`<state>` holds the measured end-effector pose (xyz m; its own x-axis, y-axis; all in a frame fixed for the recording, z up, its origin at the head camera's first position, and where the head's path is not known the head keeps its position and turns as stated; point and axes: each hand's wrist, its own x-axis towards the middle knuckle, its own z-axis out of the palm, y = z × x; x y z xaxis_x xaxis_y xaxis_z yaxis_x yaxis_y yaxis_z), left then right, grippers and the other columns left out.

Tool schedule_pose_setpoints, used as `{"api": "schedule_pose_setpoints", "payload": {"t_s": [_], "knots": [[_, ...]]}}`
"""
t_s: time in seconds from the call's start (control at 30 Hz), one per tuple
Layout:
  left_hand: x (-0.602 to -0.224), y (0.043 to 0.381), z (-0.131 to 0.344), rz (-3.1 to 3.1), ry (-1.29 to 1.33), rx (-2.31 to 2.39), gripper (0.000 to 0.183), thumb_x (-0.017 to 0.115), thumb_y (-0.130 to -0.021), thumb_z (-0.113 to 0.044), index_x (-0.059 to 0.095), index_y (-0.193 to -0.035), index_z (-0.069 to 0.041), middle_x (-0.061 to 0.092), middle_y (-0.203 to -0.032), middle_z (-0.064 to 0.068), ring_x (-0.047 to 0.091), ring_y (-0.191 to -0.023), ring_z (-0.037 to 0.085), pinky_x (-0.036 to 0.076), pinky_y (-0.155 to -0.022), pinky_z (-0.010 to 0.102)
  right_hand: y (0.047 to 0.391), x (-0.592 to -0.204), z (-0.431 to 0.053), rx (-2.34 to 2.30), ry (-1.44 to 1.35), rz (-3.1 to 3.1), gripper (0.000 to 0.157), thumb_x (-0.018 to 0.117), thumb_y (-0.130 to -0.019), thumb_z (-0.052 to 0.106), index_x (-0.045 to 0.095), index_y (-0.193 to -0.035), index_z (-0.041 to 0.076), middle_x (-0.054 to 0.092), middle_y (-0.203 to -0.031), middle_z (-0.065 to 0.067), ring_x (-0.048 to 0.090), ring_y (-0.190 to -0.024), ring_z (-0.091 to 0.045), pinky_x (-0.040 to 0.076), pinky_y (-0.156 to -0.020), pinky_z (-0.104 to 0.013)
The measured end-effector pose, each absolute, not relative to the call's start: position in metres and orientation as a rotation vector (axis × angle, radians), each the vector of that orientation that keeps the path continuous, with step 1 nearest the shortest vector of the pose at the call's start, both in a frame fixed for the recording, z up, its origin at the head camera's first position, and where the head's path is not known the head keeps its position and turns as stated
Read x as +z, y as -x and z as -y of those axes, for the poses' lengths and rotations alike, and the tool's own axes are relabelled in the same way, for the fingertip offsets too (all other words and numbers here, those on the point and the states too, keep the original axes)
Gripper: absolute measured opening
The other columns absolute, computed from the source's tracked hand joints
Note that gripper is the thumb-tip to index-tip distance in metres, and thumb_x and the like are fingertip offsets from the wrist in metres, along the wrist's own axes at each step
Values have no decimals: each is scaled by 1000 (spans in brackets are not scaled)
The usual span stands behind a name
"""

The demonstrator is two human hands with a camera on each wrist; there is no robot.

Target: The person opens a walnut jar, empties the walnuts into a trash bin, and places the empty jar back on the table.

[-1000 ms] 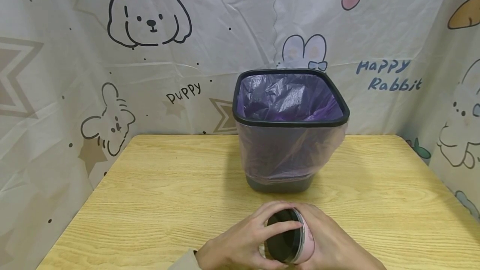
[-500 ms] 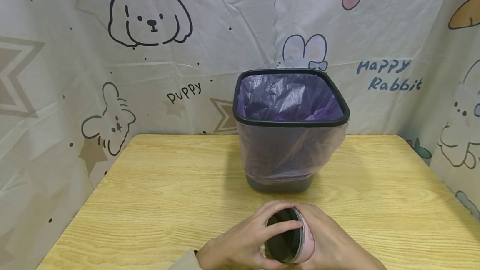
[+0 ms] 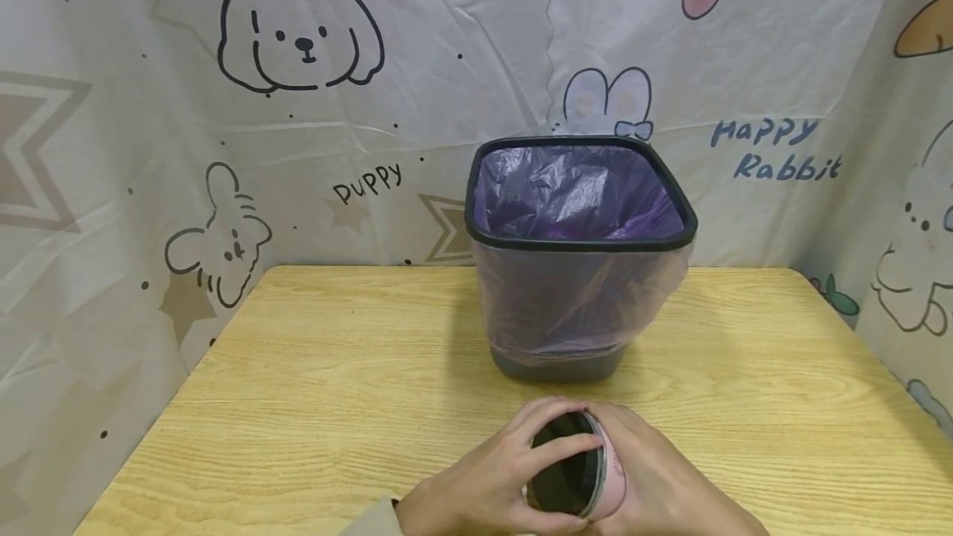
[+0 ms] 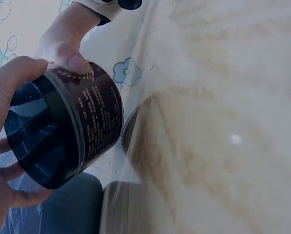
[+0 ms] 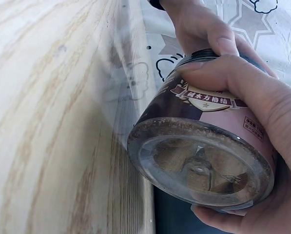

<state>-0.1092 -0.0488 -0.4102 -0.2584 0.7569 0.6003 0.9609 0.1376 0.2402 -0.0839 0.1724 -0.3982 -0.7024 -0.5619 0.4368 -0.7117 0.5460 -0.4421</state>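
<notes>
Both hands hold a clear plastic jar (image 5: 199, 165) with a pink and dark label (image 4: 99, 112), low in the middle of the head view. It lies tilted, its wide black lid (image 3: 562, 482) facing left and up. My left hand (image 3: 499, 474) grips that lid, fingers spread around its edge. The right hand (image 3: 655, 474) wraps around the jar body from the other side, its thumb on the label in the right wrist view. Brown crumbs show through the jar's clear bottom.
Behind the hands, a dark bin (image 3: 573, 362) with a black rim and a purple liner bag (image 3: 588, 189) stands on the wooden table (image 3: 320, 379). Printed cloth curtains (image 3: 417, 48) hang behind and at both sides.
The left thumb has slid slightly right along the lid's near edge. The jar stays in both hands in nearly the same place, and the head view has shifted a little.
</notes>
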Motion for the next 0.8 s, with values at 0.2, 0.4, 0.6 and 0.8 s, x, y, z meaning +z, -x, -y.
{"api": "schedule_pose_setpoints", "payload": {"t_s": [0.2,0.4,0.6,0.8], "knots": [[-411,107,46,2066,1621,-869,80,79,-78,-39,40,-143,-13,31,-148,14,36,-133,23,34,-109,30,84,-399,-172,879,-1058,2538,95,87,-57,57,44,-137,27,54,-126,15,55,-109,-8,50,-88,-33],[-410,106,47,2078,1610,-879,83,80,-77,-40,40,-143,-12,32,-147,14,36,-133,23,37,-107,31,85,-401,-173,823,-1050,2536,98,88,-54,54,45,-138,26,53,-128,16,54,-111,-8,50,-89,-34],[-409,107,50,2179,1661,-890,89,81,-76,-39,34,-147,-16,24,-152,10,29,-138,21,36,-108,32,85,-400,-173,820,-1075,2535,99,87,-56,56,44,-139,22,53,-129,12,54,-111,-11,49,-90,-35],[-408,107,52,2207,1676,-892,90,81,-76,-39,33,-148,-17,23,-153,9,27,-139,20,35,-108,33,84,-399,-172,853,-1065,2551,97,85,-58,59,43,-139,25,52,-129,14,54,-112,-9,49,-90,-35]]}}
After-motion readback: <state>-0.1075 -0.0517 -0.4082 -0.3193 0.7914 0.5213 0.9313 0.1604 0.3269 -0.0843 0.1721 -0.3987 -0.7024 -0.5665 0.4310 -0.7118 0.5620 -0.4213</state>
